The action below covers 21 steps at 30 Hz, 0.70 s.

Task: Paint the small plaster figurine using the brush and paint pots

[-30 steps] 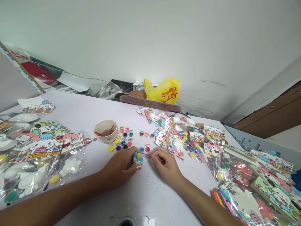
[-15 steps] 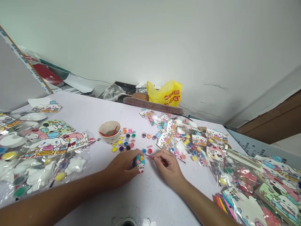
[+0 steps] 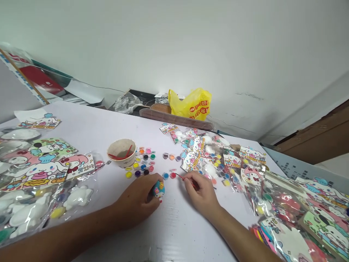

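Note:
In the head view my left hand [image 3: 139,198] is closed around a small painted figurine [image 3: 159,190], blue on top with a yellow patch, its white face partly hidden by my fingers. My right hand [image 3: 200,189] pinches a thin red paintbrush [image 3: 181,177]. The brush tip is close to the open red paint pot [image 3: 173,175]; I cannot tell if it touches the paint. Beside that pot stands a blue paint pot [image 3: 165,176]. More open pots [image 3: 137,173] in several colours lie behind my left hand. A paper bowl [image 3: 121,153] holds murky water and red brushes.
Plastic packs with white figurines [image 3: 77,197] and printed cards spread over the left side. Similar packs [image 3: 230,160] cover the right side of the white table [image 3: 174,236]. At the back, a yellow plastic bag [image 3: 191,103] sits in a tray against the wall.
My right hand has moved slightly right, bringing the brush tip beside the red pot. The figurine in my left hand has tilted, showing less of its front. The view has shifted a little.

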Available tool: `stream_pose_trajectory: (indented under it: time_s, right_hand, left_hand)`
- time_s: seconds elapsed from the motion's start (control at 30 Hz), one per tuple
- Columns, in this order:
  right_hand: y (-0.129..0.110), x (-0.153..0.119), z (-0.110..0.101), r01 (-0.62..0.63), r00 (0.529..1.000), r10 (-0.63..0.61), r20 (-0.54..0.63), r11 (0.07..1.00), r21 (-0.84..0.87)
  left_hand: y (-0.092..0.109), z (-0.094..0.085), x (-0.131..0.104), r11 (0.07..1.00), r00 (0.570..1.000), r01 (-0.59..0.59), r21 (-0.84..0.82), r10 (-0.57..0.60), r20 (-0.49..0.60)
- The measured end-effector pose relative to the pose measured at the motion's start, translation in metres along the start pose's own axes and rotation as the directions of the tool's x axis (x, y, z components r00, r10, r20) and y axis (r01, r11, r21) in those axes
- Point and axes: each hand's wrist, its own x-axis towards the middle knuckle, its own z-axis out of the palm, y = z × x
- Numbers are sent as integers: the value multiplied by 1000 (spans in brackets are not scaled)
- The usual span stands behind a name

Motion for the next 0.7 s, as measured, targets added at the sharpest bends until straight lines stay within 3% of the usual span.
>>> stream_pose_trajectory:
  time_s: [0.33,0.7]
  right_hand:
    - [-3,2,1,-17,1000,17,-2,993,-113]
    - [-3,1,0,-29,1000,29,-2,994,-109]
  left_hand:
    - [-5,2,-1,998,997,-64,-8,63,-32]
    - [-3,3,0,984,985,-170,50,170,-4]
